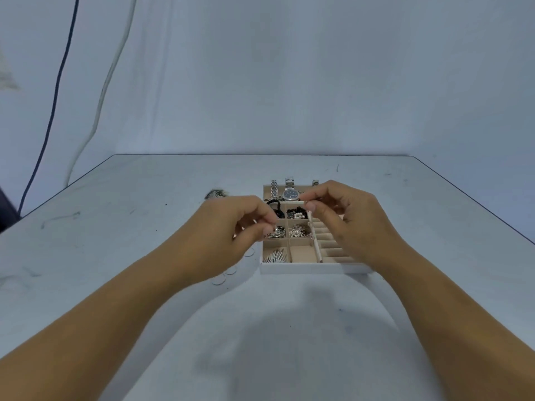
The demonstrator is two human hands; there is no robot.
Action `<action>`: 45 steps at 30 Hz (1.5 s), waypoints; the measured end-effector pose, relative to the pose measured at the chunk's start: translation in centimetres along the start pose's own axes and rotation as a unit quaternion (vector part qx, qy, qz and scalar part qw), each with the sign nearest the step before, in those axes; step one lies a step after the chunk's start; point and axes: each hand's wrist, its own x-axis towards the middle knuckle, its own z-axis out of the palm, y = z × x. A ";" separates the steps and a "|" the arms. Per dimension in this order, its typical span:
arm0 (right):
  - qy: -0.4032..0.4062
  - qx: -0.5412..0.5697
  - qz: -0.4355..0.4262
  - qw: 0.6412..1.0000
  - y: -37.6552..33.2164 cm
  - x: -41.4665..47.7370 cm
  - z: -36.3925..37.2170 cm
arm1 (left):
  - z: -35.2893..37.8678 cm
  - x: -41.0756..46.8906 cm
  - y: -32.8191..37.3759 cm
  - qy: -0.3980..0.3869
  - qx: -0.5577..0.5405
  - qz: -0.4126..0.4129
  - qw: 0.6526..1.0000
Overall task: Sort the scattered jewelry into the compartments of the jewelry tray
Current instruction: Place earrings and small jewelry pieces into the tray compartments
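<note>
The small piece [272,228] pinched in my left hand [231,224] is too tiny to name. My right hand [347,218] hides the ring rolls [330,245] under its fingers; whether it pinches anything I cannot tell. A silver band [315,182] beyond them is mostly covered.

I see the white, beige-lined jewelry tray [307,268] lying flat. A steel wristwatch [291,194], black hair tie [273,205], black-and-pearl beads [297,213] and silver leaf brooch [275,256] sit in separate compartments. A small silver piece [273,228] is pinched above its left side.
</note>
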 end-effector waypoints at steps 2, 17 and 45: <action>0.013 0.001 0.003 1.000 0.3 0.1 -0.7 | 0.8 1.1 0.1 -0.002 -0.018 -0.007 1.000; 0.007 -0.024 -0.016 1.000 1.2 0.4 -1.6 | 4.9 3.6 -0.3 -0.085 0.042 0.043 0.995; -0.029 -0.021 -0.023 0.999 0.2 -0.3 0.0 | 4.8 -1.5 -3.7 -0.127 0.171 -0.021 0.977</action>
